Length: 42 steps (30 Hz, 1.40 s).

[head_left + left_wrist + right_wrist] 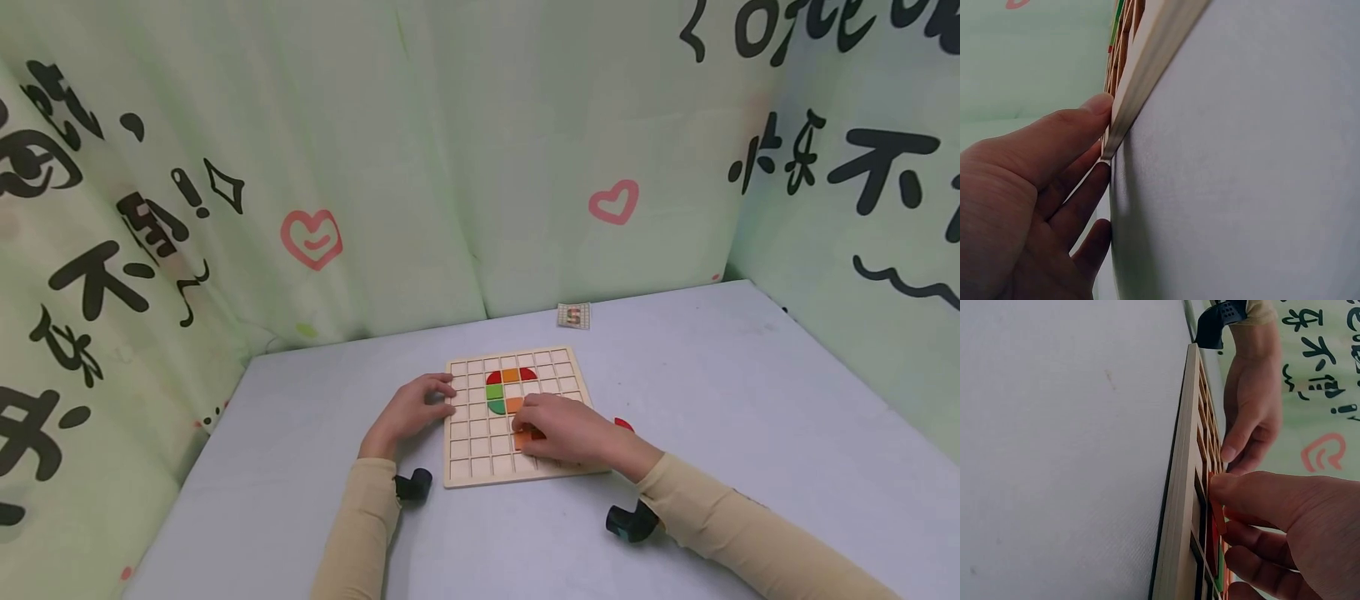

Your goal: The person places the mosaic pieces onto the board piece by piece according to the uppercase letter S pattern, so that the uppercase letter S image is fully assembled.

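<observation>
A wooden grid board [468, 468] lies flat on the table. My left hand [408, 408] is at its left edge, thumb on the rim and the other fingers spread loosely beside it. Over the lower middle of the board, my right hand [566, 429] pinches an orange tile [1217, 509] between thumb and fingers, low against the grid. Set in the cells above are red quarter-round tiles [528, 374], orange square tiles [511, 375], a light green square tile [494, 391] and a dark green quarter-round tile [497, 407]. The right hand hides part of the grid.
A small printed card [573, 316] lies at the table's back edge. Right of the board, a red piece [623, 424] shows beside the right wrist. A curtain [450, 167] with writing and hearts surrounds the white table [720, 400]. Each wrist bears a black camera [632, 523].
</observation>
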Tool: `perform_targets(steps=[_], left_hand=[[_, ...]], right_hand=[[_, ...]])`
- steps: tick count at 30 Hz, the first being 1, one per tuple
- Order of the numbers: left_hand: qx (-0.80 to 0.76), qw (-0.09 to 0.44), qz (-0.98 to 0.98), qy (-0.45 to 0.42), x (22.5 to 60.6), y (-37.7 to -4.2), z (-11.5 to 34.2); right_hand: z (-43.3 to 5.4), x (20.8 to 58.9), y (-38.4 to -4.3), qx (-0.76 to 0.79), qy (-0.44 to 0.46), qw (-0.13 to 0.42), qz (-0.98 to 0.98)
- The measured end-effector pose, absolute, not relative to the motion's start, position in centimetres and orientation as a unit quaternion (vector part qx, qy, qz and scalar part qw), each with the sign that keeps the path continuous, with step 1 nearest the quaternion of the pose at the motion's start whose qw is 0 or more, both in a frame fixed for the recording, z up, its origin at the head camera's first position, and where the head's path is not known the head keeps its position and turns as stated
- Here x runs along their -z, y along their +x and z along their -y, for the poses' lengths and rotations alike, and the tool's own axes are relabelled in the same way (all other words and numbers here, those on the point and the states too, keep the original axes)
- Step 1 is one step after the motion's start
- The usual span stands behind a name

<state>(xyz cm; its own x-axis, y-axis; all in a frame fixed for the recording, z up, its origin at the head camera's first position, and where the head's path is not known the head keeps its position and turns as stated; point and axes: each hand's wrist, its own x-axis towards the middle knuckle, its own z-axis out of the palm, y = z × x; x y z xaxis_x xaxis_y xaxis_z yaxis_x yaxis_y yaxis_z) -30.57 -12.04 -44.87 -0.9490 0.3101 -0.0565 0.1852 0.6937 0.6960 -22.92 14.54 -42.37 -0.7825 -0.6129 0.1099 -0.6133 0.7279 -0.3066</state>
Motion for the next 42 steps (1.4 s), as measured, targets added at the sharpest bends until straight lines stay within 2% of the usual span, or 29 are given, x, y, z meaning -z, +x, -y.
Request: perform_targets(steps=[31, 42], left_hand=[[-0.367, 0.085, -0.916, 0.136, 44.8, -30.5, 12.1], [-0.364, 0.074, -0.915, 0.156, 44.9, -30.6, 12.3]], right_hand=[[-14.4, 42.4, -23.1, -0.18, 0.318, -0.009, 0.931], [-17.3, 41.1, -23.1, -0.221, 0.241, -0.025, 0.945]])
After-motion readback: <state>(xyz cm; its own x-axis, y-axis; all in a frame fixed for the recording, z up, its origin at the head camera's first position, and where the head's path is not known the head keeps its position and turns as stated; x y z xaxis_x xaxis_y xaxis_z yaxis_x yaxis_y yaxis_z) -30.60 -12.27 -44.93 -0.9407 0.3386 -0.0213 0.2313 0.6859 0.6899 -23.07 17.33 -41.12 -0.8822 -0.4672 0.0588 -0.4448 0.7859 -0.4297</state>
